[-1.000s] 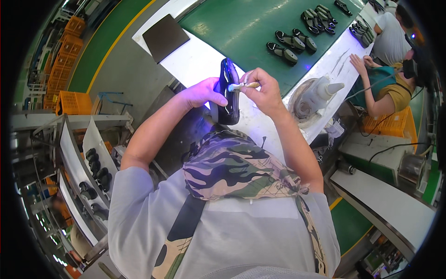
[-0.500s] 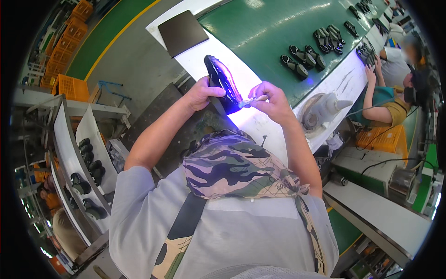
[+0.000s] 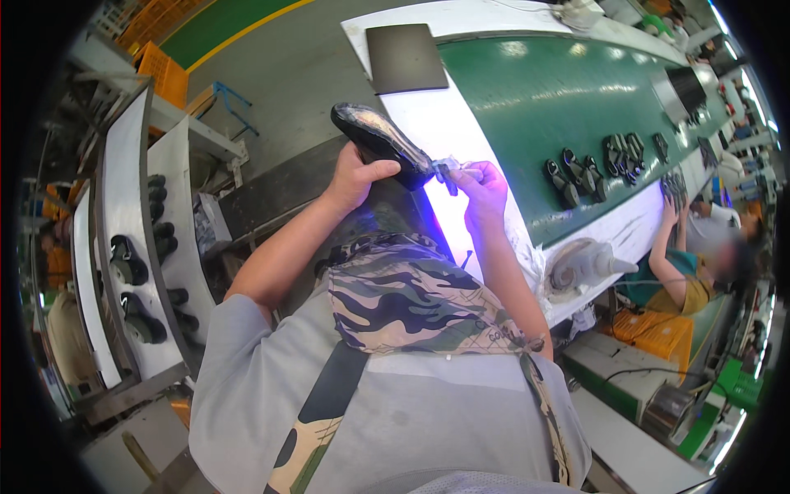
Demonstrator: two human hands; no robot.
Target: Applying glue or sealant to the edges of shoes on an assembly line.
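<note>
Black shoe [image 3: 385, 146] is being gripped by left hand [image 3: 352, 178], apparently for steadiness. Pale wad [image 3: 447, 168] is being pinched by right hand [image 3: 485, 189].

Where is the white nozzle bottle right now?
In the head view, the white nozzle bottle is right of centre, on the white ledge along the green work surface, just right of the person's right forearm.

Shoe factory: sandals [image 3: 563, 184] along a green belt [image 3: 527, 115], orange crates [image 3: 164, 76].
</note>
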